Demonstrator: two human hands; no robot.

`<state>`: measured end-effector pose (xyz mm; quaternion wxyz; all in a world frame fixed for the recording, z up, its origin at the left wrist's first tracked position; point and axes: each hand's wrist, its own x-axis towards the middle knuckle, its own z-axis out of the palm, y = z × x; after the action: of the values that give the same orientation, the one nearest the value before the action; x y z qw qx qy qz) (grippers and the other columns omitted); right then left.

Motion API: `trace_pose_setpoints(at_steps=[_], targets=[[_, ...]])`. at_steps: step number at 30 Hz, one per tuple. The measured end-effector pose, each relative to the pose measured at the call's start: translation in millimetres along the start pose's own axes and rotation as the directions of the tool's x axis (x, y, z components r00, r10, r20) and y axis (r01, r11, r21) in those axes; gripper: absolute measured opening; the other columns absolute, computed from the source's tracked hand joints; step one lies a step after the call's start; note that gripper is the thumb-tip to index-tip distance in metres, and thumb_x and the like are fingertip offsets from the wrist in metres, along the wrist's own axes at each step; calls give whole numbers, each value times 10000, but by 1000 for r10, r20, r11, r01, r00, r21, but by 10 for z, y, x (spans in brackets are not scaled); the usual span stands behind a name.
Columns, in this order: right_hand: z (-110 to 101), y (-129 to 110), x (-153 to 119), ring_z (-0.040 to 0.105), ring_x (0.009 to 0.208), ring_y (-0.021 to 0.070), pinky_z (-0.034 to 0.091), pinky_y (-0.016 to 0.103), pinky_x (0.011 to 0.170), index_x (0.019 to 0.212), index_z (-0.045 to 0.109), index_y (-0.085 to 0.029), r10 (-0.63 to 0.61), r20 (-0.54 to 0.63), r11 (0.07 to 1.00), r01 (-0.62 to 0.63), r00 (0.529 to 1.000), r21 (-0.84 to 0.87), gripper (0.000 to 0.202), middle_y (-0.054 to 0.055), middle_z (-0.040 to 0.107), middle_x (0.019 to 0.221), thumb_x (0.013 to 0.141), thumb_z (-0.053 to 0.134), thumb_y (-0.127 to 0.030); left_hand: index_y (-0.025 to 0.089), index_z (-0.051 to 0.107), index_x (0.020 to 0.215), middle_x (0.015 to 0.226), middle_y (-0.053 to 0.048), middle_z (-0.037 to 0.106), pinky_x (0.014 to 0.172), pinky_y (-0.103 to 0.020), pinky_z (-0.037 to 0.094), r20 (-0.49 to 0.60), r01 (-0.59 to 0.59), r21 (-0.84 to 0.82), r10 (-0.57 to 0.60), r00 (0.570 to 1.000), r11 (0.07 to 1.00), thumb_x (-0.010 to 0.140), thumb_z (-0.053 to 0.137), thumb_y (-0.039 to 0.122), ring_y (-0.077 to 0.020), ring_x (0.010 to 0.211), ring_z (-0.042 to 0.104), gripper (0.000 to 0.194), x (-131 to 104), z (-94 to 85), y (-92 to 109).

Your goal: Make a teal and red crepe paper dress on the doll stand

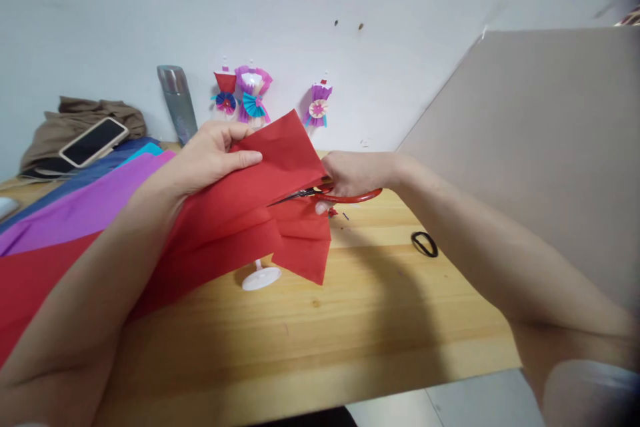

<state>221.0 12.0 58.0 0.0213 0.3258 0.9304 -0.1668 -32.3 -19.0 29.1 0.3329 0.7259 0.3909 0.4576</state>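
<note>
A long red sheet of paper (225,197) stretches from the left edge to the middle of the table. My left hand (215,157) pinches its upper edge, thumb on top. In my right hand (357,173) are red-handled scissors (350,198), their blades around the sheet, with a cut running in from its right end. Below the blades one cut part of the sheet hangs down towards the table. Under the paper stands a white round base (261,278) on a short stem; whatever it carries is hidden.
Purple sheets (95,193) and a blue sheet lie at left, near a phone (94,141), brown cloth (100,110) and a bottle (177,103). Several small dress figures (319,103) stand by the wall. A black band (425,244) lies right; a grey panel (540,147) rises beyond.
</note>
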Motion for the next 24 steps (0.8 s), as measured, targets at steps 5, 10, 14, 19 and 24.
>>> trace_pose_setpoints(at_steps=[5,10,14,19,24], targets=[[-33,-66,-4,596,659,166,413,277,614,783,737,-196,50,69,999,-50,996,-11,231,1,661,652,727,825,-402,144,750,859,814,-39,729,855,-351,605,-19,19,16,-19,1000,1000,724,773,304,-277,987,705,210,5,2,-10],[-50,-55,16,587,640,171,400,289,598,840,761,-182,99,102,995,-95,990,-36,286,16,688,673,720,814,-436,140,748,860,836,-50,742,878,-368,598,-11,28,27,-27,1000,999,736,773,311,-287,1009,697,213,4,-5,-13],[-39,-17,25,578,607,165,385,289,562,744,750,-211,91,64,996,-90,994,-18,230,16,699,671,693,825,-421,145,752,869,855,-63,755,878,-376,599,-1,39,40,-39,999,998,736,784,358,-293,1013,692,254,-1,-6,3],[-26,-2,-6,581,605,166,400,293,581,754,740,-227,25,79,999,-28,997,37,211,5,666,621,746,786,-433,167,762,869,827,-50,748,823,-350,617,2,18,21,-18,1000,1000,717,781,376,-292,985,711,260,5,-6,-4],[-30,0,-17,598,636,173,429,291,606,812,752,-223,3,65,998,-8,998,70,186,-10,665,643,716,818,-368,167,763,878,831,-53,750,813,-336,619,-24,34,30,-33,999,999,702,792,392,-294,992,715,287,-7,0,-6]])
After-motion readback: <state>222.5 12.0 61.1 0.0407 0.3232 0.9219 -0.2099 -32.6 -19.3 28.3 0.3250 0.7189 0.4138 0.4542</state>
